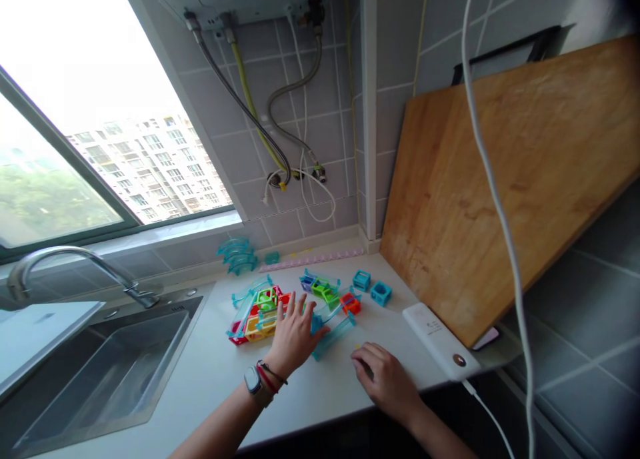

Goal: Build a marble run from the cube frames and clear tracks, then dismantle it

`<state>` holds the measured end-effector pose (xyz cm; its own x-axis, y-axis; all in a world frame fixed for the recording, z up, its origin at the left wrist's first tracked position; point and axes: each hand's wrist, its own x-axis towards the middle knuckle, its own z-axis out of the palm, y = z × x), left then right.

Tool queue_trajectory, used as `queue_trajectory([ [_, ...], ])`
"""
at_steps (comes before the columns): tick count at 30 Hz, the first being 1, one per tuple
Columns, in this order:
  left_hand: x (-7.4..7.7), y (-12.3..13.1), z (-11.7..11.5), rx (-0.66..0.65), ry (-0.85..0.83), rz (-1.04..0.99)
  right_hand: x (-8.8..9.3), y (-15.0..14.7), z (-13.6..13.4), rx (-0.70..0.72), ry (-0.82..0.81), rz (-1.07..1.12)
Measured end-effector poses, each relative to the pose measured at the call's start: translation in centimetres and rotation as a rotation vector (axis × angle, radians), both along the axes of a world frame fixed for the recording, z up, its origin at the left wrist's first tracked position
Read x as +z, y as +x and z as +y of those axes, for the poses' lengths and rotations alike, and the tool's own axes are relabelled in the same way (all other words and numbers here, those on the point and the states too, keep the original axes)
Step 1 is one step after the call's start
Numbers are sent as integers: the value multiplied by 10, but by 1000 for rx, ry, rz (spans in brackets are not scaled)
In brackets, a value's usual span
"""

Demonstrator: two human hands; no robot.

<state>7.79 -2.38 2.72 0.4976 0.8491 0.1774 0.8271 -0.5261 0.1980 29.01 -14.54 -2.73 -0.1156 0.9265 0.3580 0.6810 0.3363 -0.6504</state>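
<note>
On the white countertop point(210, 372) lies a cluster of coloured plastic building pieces point(260, 312): cube frames in green, orange, red and yellow, with clear blue curved track parts. My left hand point(295, 335) rests on this cluster with its fingers spread, touching a blue track piece point(333, 335). It wears a watch and bracelets at the wrist. My right hand point(385, 375) lies on the counter in front of the pieces with its fingers curled under. What they hold, if anything, is hidden. Two blue cube frames point(373, 287) stand apart to the right.
A steel sink point(100, 379) with a tap point(75, 262) is on the left. A large wooden board point(500, 179) leans against the right wall. A white power bank point(440, 342) with a cable lies by it. More blue curved pieces point(239, 255) sit near the windowsill.
</note>
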Motion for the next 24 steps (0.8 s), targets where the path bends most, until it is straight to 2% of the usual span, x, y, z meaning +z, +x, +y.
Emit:
queue_trajectory([
  [5,38,-40,4,-40,-121,-210,-3,1,0,-1,-4,-21],
  [8,54,-72,25,68,-66,-266,-7,2,1,0,18,-19],
  [10,58,-96,49,167,-4,-222,-10,2,1,-1,22,-17],
  [13,54,-135,93,347,-7,-96,-14,3,1,3,13,-17],
  [17,40,-180,147,488,-72,-12,-23,3,2,3,24,-23],
  [21,24,-206,183,552,-152,63,-35,4,5,-2,98,-40],
  [24,13,-211,201,504,-225,84,-40,6,10,17,192,-61],
])
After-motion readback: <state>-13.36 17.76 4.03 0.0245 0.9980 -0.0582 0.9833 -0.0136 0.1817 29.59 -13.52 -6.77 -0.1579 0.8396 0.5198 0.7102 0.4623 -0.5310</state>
